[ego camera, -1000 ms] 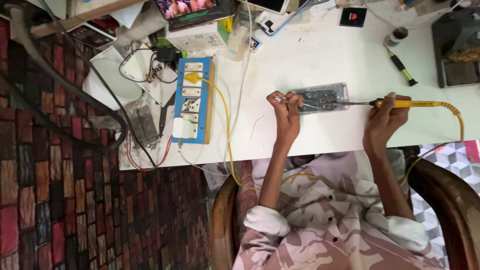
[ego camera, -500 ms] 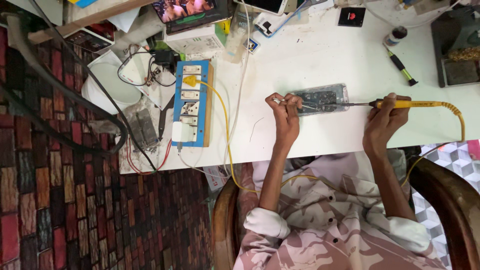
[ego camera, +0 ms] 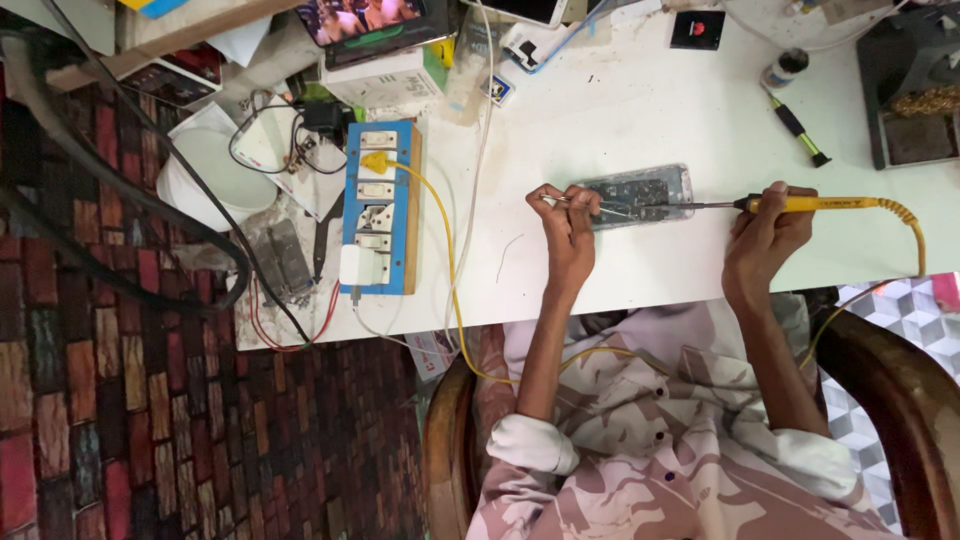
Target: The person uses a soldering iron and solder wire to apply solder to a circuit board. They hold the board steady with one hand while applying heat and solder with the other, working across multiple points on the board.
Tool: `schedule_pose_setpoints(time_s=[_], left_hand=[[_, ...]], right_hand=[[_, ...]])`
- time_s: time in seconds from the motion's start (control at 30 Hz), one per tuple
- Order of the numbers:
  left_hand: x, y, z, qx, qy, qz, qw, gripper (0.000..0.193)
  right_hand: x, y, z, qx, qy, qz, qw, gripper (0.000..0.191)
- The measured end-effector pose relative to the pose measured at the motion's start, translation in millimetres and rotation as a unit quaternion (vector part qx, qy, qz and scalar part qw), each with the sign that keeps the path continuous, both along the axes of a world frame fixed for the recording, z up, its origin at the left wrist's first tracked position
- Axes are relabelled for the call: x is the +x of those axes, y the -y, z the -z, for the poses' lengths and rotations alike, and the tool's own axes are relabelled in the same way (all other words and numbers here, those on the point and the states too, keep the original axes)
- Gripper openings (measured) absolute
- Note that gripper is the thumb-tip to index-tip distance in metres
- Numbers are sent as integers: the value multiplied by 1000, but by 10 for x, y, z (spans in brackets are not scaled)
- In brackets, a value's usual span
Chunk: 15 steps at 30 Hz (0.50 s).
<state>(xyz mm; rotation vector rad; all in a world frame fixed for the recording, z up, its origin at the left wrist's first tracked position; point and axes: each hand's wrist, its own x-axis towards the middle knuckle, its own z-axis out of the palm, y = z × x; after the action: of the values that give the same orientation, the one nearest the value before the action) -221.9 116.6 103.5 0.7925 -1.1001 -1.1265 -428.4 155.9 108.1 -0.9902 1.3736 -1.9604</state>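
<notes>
Fingers of your right hand [ego camera: 765, 240] grip a yellow soldering iron [ego camera: 815, 204], its tip on the opened phone [ego camera: 640, 197] lying on the white table [ego camera: 620, 110]. Your left hand [ego camera: 567, 215] pinches something thin, likely tweezers, at the phone's edge; too small to tell. Table's far clutter is cut off.

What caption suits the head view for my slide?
Left hand steadies tweezers on an opened phone; right hand applies a yellow soldering iron.
</notes>
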Motion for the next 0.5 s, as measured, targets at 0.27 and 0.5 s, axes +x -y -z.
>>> schedule_pose_setpoints(time_s=[0.27, 0.5], left_hand=[[18, -5, -84, -13, -6, -6, 1000, 22], [38, -32, -92, -19, -4, -11, 1000, 21]], right_hand=[[67, -19, -82, 1, 7, 3, 1000, 21], [94, -22, -91, 12, 41, 5, 999, 21]])
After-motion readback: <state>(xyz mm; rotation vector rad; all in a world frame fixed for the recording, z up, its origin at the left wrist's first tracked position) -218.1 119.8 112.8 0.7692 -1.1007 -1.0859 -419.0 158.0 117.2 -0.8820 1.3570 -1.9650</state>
